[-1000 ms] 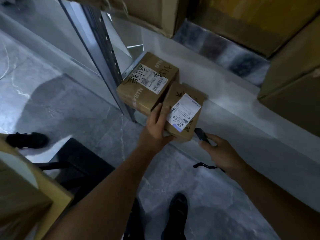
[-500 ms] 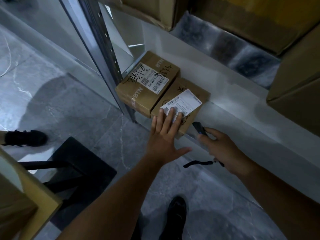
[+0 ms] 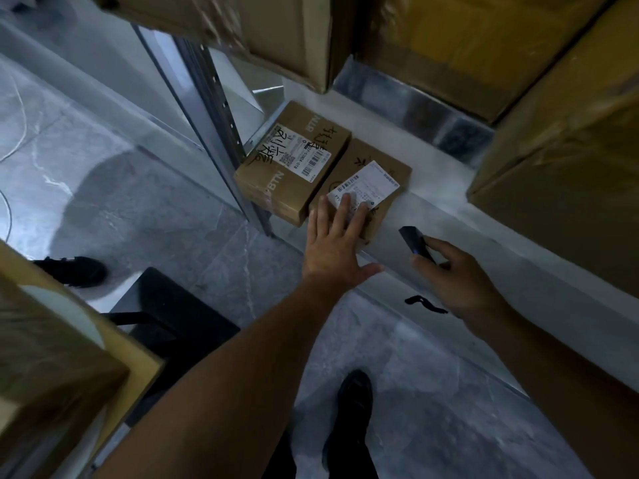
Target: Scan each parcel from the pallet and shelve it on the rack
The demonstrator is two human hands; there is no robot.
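Observation:
A small brown parcel (image 3: 375, 167) with a white label lies flat on the low white rack shelf (image 3: 460, 216). My left hand (image 3: 337, 243) rests on its near end with straight, spread fingers. Beside it to the left sits a larger brown parcel (image 3: 294, 160) with a label and black handwriting, against the grey rack post (image 3: 211, 108). My right hand (image 3: 449, 274) grips a small black scanner (image 3: 413, 242) just right of the parcel, above the shelf's front edge; its black strap (image 3: 423, 302) hangs below.
Big cardboard boxes (image 3: 560, 133) fill the shelf's right side and hang overhead. Another carton (image 3: 52, 368) stands at the lower left beside a black stool (image 3: 173, 312). My shoe (image 3: 349, 416) is on the grey marble floor; another person's shoe (image 3: 72, 271) is at the left.
My left hand laid the small parcel flat on the shelf next to the larger one, then opened and now rests flat on it. The right hand stayed close by with the scanner.

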